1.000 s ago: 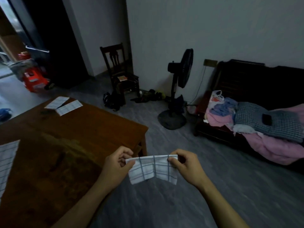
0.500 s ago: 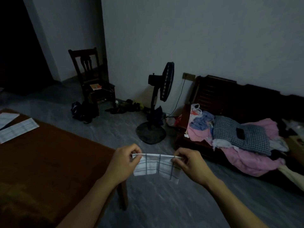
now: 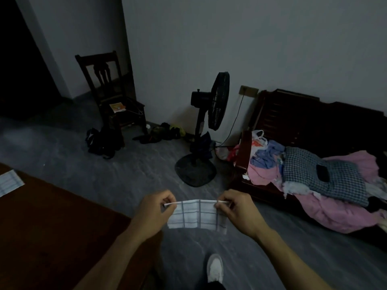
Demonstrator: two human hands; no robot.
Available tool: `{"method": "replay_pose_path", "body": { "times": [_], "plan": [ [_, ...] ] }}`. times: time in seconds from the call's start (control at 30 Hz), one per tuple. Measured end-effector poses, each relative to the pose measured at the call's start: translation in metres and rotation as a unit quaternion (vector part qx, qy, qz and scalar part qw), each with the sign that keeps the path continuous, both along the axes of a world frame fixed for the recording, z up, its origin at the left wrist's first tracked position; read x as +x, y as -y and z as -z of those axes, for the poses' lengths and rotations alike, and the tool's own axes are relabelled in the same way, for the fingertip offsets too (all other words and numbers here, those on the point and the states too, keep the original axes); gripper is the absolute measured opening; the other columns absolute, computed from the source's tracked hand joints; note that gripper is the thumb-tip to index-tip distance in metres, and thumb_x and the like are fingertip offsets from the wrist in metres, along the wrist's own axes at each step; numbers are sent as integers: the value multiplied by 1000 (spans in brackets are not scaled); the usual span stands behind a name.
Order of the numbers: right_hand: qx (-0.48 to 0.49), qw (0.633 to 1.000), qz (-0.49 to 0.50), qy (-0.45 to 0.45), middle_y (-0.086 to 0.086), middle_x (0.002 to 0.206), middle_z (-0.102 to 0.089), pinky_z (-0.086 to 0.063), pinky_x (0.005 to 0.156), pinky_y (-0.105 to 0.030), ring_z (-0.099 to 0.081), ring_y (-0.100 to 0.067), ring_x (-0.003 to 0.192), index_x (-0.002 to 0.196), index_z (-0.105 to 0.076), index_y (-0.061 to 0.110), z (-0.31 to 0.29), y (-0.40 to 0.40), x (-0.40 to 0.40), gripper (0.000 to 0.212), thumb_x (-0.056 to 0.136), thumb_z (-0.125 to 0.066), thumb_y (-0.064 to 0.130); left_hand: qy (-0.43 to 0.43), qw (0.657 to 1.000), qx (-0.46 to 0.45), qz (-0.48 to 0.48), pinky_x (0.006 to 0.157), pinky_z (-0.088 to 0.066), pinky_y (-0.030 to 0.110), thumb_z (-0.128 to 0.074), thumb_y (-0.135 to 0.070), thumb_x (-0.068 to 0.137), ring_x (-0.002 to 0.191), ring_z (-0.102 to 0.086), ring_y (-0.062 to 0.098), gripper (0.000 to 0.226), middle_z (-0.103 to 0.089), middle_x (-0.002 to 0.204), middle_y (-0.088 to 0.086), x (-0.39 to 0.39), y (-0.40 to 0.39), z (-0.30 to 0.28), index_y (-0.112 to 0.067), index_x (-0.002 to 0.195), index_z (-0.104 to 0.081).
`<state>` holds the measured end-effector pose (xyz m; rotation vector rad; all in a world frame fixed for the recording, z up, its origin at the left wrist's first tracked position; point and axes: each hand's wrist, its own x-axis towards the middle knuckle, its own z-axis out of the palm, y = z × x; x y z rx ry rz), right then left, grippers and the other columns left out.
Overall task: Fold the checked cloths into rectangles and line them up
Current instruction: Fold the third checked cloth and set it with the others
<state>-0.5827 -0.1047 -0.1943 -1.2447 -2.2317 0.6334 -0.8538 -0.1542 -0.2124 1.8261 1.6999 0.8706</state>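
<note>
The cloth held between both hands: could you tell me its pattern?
White cloth with dark grid checks, head view.

Soft matt white checked cloth; dark brown polished wooden table; grey mottled stone-like floor, faintly glossy.

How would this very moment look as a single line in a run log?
stage: folding in mid-air | left hand: pinches checked cloth top corner | right hand: pinches other corner | table: another folded cloth at far edge

Both hands, left and right, pinch a folded checked cloth taut above the floor
</note>
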Motion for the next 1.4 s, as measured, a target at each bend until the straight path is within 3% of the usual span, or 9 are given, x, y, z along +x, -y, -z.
{"method": "replay_pose_path", "body": {
  "times": [0.13, 0.27, 0.4, 0.63, 0.77, 0.93, 1.2, 1.33, 1.4],
  "plan": [
    [-12, 1000, 3, -20, 10, 75, -61, -46, 65, -26, -57, -6, 73, 77, -65, 25, 20, -65, 10, 10, 86, -68, 23, -52, 999, -1, 13, 68, -51, 22, -70, -21, 87, 76, -61, 1, 15, -63, 78, -17, 6, -64, 0, -30, 81, -61],
    [-27, 999, -37, -27, 11, 74, -60, -43, 63, -20, -57, -5, 73, 76, -64, 23, 31, -147, 17, 12, 87, -67, 22, -85, 996, 10, -2, 69, -46, 19, -61, -37, 83, 76, -57, 1, 12, -62, 79, -15, 13, -134, -7, -26, 81, -64],
    [-35, 996, -67, -47, 10, 78, -63, -49, 67, -27, -61, -8, 75, 78, -66, 27, 21, -228, 21, 12, 87, -68, 19, -89, 995, -14, -37, 70, -50, 27, -64, -29, 89, 75, -57, 3, 6, -62, 78, -13, 21, -198, -19, -26, 85, -63],
    [-38, 991, -116, -46, 12, 82, -67, -51, 68, -27, -63, -8, 75, 80, -68, 30, 11, -345, -1, 19, 85, -72, 12, -89, 989, -6, -118, 64, -42, 20, -64, -28, 89, 73, -53, 3, 11, -57, 74, -15, 18, -269, -31, -30, 80, -58],
    [-47, 983, -172, -39, 10, 79, -66, -50, 65, -26, -62, -10, 72, 80, -69, 29, 12, -394, -45, 18, 87, -70, 12, -88, 984, -16, -157, 65, -46, 23, -67, -25, 89, 71, -56, 3, 7, -61, 76, -13, -17, -297, -27, -24, 83, -62],
    [-32, 975, -216, -24, 12, 79, -65, -51, 65, -31, -61, -10, 72, 81, -67, 27, 7, -448, -119, 12, 89, -68, 18, -58, 977, 5, -207, 59, -36, 10, -67, -19, 89, 73, -54, -4, 16, -55, 69, -17, -74, -330, -22, -27, 80, -58],
    [-9, 960, -279, 13, 13, 85, -64, -51, 68, -24, -61, -6, 80, 85, -68, 26, -10, -512, -243, 10, 89, -67, 17, -3, 955, 95, -282, 65, -42, 13, -66, -10, 91, 81, -58, 9, 7, -62, 79, -17, -175, -374, -27, -14, 85, -66],
    [2, 936, -351, 32, 12, 80, -62, -48, 68, -23, -59, -4, 78, 84, -68, 24, -6, -527, -313, 6, 87, -70, 19, -21, 939, 116, -322, 61, -38, 10, -67, -11, 90, 70, -56, 3, 15, -56, 76, -22, -214, -372, -26, -22, 81, -62],
    [24, 917, -398, 25, 14, 76, -59, -42, 65, -16, -56, -1, 74, 80, -67, 22, -5, -524, -349, 6, 85, -69, 20, -26, 932, 109, -344, 63, -38, 10, -67, -12, 89, 72, -56, 1, 12, -58, 77, -20, -229, -366, -25, -21, 82, -64]
  ]
}}
